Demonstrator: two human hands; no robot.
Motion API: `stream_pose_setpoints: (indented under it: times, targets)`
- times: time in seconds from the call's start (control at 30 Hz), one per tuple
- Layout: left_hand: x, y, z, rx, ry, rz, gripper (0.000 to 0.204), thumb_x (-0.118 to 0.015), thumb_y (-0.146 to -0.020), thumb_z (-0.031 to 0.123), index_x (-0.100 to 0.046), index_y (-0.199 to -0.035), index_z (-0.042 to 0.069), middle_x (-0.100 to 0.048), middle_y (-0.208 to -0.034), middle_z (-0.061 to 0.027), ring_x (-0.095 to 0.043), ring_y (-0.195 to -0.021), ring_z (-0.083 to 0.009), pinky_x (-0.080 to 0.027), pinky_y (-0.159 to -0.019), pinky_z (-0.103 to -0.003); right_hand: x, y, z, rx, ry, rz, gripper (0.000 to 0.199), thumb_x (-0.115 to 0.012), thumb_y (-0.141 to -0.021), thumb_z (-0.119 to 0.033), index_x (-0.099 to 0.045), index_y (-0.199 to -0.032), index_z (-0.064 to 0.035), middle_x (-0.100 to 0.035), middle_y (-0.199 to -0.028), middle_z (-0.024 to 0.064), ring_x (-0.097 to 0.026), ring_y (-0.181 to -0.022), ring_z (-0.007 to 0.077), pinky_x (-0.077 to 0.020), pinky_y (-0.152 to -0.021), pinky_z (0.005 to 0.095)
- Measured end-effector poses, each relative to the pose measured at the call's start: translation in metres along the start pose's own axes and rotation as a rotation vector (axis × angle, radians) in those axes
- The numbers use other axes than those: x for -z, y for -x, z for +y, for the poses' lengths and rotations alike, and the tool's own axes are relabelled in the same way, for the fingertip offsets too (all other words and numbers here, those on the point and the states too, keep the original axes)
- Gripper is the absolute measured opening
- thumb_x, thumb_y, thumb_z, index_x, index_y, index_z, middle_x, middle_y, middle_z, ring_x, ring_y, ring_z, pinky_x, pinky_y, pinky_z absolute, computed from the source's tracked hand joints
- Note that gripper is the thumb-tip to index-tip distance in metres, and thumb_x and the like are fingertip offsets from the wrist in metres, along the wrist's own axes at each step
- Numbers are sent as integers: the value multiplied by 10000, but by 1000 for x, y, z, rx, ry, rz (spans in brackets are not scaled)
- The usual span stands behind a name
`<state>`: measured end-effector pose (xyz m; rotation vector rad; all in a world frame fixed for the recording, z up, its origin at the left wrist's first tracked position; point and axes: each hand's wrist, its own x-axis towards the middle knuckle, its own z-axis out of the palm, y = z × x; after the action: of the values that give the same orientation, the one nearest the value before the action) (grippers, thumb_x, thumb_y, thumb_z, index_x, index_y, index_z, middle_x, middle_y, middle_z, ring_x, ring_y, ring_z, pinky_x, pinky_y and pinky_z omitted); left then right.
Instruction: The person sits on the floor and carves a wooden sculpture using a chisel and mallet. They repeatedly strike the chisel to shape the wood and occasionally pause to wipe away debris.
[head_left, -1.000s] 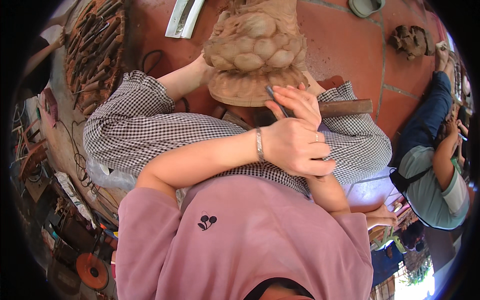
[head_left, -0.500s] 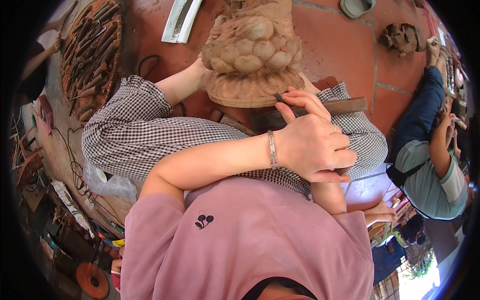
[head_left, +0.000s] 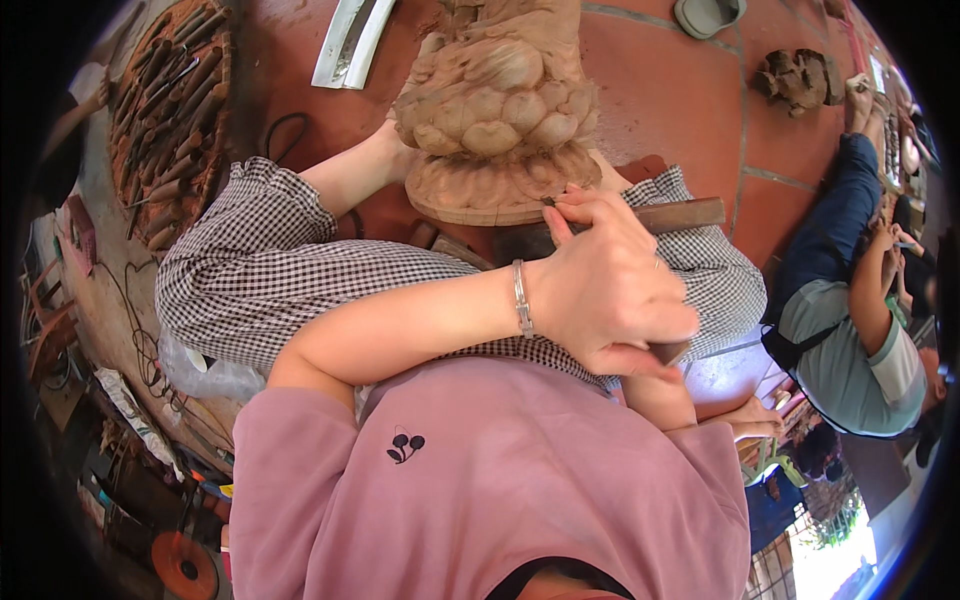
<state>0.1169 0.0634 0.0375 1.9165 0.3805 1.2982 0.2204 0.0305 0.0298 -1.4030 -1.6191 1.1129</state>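
A large carved wooden sculpture (head_left: 495, 110) with rounded, petal-like lobes stands on the red tile floor between my legs in checked trousers (head_left: 300, 290). My left hand (head_left: 610, 285), with a metal bracelet on the wrist, reaches across my body to the sculpture's round base. Its fingers are closed around a chisel (head_left: 553, 203) whose tip touches the base edge. My right hand is hidden under the left; only its forearm (head_left: 662, 400) shows. A brown wooden bar (head_left: 690, 214) lies on my right thigh just beyond the hands.
A round tray of several chisels (head_left: 170, 110) lies at the upper left, with a metal strip (head_left: 350, 40) beside it. Another person in a grey-green shirt (head_left: 850, 350) sits at the right. A small carved piece (head_left: 800, 80) rests on the floor at the upper right.
My left hand has stayed at the sculpture's base, with its fingers shifting slightly along the edge. The view has tilted a little.
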Motion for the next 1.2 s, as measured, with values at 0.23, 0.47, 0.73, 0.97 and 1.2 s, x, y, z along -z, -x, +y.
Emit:
stream_pose_setpoints:
  times: [0.23,0.47,0.73,0.97,1.2]
  targets:
    - [-29,46,-13,-288,-152,-30,375,-665,-872,481,-594,-781,125,-519,-671,4,-555,-549,-170,-451,-522,-299,-17,9,35,227,284,164,289,-783,-700,118,-703,-970,54,-710,-1044,164,-705,-1072,314,-574,-978,394]
    - [-23,26,1,-151,-114,-91,368,-696,-823,466,-607,-788,111,-511,-671,-14,-555,-561,-190,-469,-567,-327,-14,7,24,158,129,177,326,-842,-663,56,-692,-951,41,-724,-967,144,-722,-994,312,-563,-991,415]
    - [-7,18,-2,-139,-4,-32,359,-685,-828,458,-608,-791,110,-499,-662,-19,-530,-526,-202,-456,-534,-342,-12,4,18,132,208,97,282,-808,-693,120,-693,-939,44,-717,-1001,155,-701,-1026,285,-562,-992,403]
    - [-32,40,-15,-282,-99,-59,399,-674,-841,501,-590,-793,115,-491,-655,-8,-535,-524,-171,-461,-524,-344,-18,8,36,224,216,235,338,-827,-657,31,-706,-972,41,-727,-1010,157,-729,-989,296,-573,-983,397]
    - [-15,15,-1,-93,-44,-79,409,-651,-872,522,-610,-815,119,-514,-664,-12,-567,-537,-171,-472,-522,-320,-5,5,18,63,79,86,319,-788,-700,0,-696,-998,66,-713,-1016,171,-717,-995,332,-571,-990,408]
